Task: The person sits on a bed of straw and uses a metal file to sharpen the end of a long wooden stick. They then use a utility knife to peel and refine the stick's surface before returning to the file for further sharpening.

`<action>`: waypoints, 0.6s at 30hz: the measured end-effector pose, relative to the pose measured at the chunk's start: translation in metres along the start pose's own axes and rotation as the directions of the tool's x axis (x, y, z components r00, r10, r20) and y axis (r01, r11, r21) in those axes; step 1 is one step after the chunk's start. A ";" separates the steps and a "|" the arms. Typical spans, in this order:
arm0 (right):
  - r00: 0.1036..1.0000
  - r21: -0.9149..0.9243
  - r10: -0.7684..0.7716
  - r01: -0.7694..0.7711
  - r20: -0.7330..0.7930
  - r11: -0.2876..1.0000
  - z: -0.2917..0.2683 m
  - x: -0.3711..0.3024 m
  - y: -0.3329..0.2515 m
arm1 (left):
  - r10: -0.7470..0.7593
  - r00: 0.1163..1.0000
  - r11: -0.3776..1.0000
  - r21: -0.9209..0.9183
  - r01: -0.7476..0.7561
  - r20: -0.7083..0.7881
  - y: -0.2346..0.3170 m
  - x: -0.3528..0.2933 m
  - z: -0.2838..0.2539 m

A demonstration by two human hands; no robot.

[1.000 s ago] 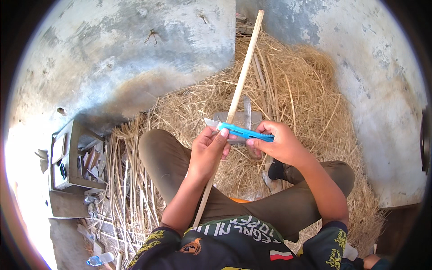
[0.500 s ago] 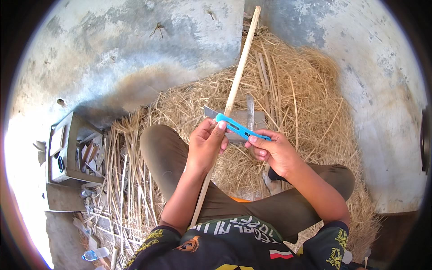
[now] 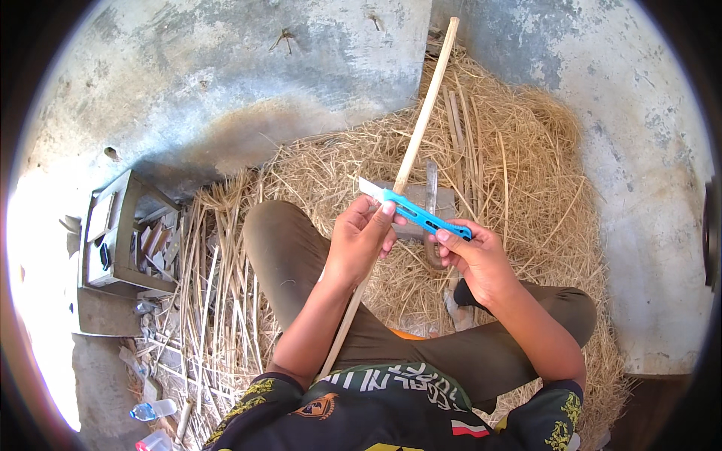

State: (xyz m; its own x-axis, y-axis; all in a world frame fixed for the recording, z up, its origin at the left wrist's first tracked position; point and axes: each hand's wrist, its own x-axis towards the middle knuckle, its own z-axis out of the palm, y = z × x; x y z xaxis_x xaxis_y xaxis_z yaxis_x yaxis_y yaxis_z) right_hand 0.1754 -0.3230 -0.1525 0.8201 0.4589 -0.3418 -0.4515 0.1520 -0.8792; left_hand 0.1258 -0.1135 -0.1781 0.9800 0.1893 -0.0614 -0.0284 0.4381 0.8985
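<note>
A blue utility knife (image 3: pixel 421 216) with its blade out lies slantwise between my two hands, crossing over a long pale wooden stick (image 3: pixel 429 105). My left hand (image 3: pixel 359 244) is closed, pinching the knife near its blade end. The stick passes at this hand too; whether the hidden fingers also grip it, I cannot tell. My right hand (image 3: pixel 481 259) pinches the knife's rear end between thumb and fingers. The stick runs from my lap up past my hands toward the wall. Beyond the knife, a long metal tool (image 3: pixel 431 186) rests against a grey block (image 3: pixel 445 201).
Dry straw (image 3: pixel 526 165) covers the ground around my crossed legs, with thin strips (image 3: pixel 468 135) lying on it. To the left stands a wooden box-like stand (image 3: pixel 120 233) holding scraps. A plastic bottle (image 3: pixel 154 410) lies at lower left. Concrete walls (image 3: pixel 248 68) enclose the far side.
The whole view has shifted slightly, so my hands, knife and stick appear farther right. The knife has turned a little and its blade now looks brighter. Both hands keep their hold.
</note>
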 end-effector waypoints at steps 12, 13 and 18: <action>0.965 0.086 0.126 -0.149 0.230 0.985 0.000 -0.006 -0.018 | 0.017 0.998 0.998 -0.053 -0.014 0.061 -0.001 -0.002 -0.002; 0.960 0.068 0.134 -0.155 0.246 0.986 0.001 -0.007 -0.020 | 0.010 0.998 0.998 -0.065 -0.005 0.065 0.003 -0.004 -0.001; 0.891 -0.052 0.215 -0.212 0.400 0.976 0.002 -0.006 -0.011 | 0.000 0.993 1.000 0.003 0.000 0.121 0.005 -0.007 0.003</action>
State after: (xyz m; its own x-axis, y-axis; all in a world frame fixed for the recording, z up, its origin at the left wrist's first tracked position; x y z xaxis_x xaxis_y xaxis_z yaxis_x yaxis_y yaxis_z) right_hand 0.1751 -0.3258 -0.1408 0.4930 0.7918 -0.3605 -0.5958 0.0054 -0.8031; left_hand 0.1198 -0.1149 -0.1721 0.9966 0.0818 -0.0084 -0.0282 0.4350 0.9000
